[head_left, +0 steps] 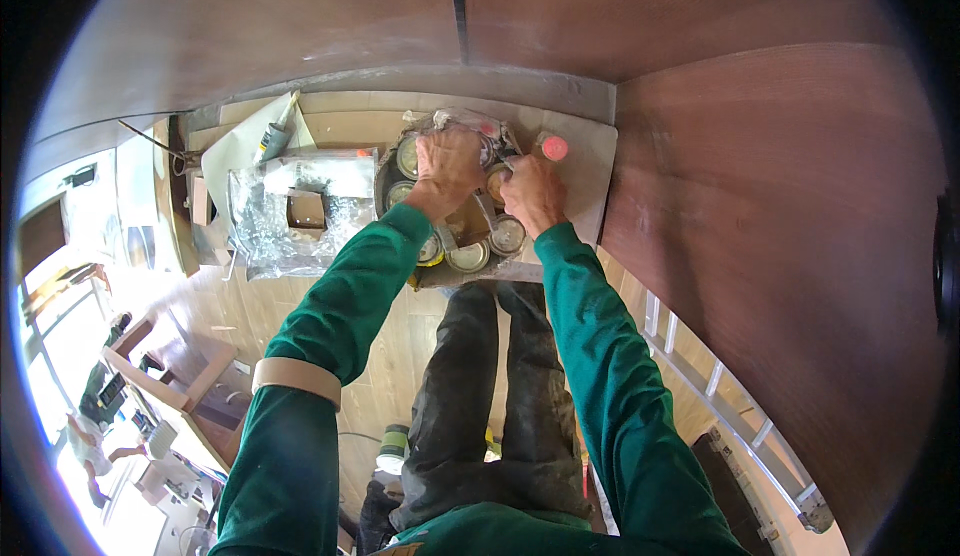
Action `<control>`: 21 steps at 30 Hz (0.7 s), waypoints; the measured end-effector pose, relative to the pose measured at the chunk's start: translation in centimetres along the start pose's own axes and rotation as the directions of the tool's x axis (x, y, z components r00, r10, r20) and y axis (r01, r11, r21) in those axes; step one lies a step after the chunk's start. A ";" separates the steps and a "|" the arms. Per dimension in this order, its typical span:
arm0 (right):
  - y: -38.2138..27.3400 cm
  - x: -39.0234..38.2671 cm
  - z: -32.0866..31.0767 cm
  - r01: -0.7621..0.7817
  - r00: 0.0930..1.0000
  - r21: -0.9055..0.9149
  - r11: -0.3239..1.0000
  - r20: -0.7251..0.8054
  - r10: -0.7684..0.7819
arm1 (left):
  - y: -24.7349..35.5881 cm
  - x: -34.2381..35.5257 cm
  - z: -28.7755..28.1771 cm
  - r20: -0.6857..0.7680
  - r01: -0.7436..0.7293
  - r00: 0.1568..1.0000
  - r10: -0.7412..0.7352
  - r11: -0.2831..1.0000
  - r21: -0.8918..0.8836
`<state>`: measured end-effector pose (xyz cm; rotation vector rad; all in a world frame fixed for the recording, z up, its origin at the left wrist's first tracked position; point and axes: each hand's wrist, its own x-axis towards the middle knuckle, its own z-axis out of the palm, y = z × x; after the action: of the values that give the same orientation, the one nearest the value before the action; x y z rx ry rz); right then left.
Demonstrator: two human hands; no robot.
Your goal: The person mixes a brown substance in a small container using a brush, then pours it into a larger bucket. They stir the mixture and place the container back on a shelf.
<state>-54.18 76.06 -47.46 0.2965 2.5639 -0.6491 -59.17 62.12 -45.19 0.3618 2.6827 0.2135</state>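
Note:
An open cardboard carton [520, 272] holds several round metal cans, with torn plastic film around its far rim. Over the far part of the carton, my left hand [450, 168] is closed with its fingers bent down; what they grip is hidden. My right hand [533, 194] is closed at the carton's right side, beside a can with a tan lid [497, 184]. A small dark piece shows at its fingertips, too little to name. Near my wrists are a pale-lidded can [468, 257] and another can [508, 235]. A cardboard flap stands between the cans.
Left of the carton lies a clear plastic-wrapped pack [345, 201] with a small open cardboard box [306, 210]. Beyond it rests a grey tube [273, 141]. A red-capped container [554, 148] stands at the right. Brown panels enclose the far and right sides; a ladder [715, 396] lies lower right.

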 end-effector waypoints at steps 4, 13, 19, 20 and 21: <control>0.7 0.1 0.1 0.021 0.999 -0.038 0.999 -0.045 -0.022 | -0.7 0.1 -0.6 -0.024 -0.039 0.999 0.039 0.999 -0.022; 0.8 0.3 -0.1 0.020 0.999 0.133 0.991 0.028 -0.024 | -3.5 1.9 -1.4 0.129 -0.124 0.983 0.129 0.991 -0.051; 0.3 -0.8 -0.2 0.171 0.972 0.113 0.979 -0.180 -0.149 | -4.5 0.0 0.0 -0.085 -0.183 0.981 0.173 0.975 -0.126; 0.2 -0.9 -0.2 0.163 0.974 0.114 0.980 -0.176 -0.141 | -4.8 -0.2 0.1 -0.081 -0.178 0.983 0.167 0.973 -0.149; 0.1 -0.9 -0.1 0.154 0.976 0.115 0.981 -0.172 -0.133 | -5.0 -0.3 0.1 -0.077 -0.173 0.984 0.162 0.970 -0.172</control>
<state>-53.41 76.16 -46.99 0.2146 2.7246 -0.8779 -59.96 57.32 -46.19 0.5338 2.6679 0.5201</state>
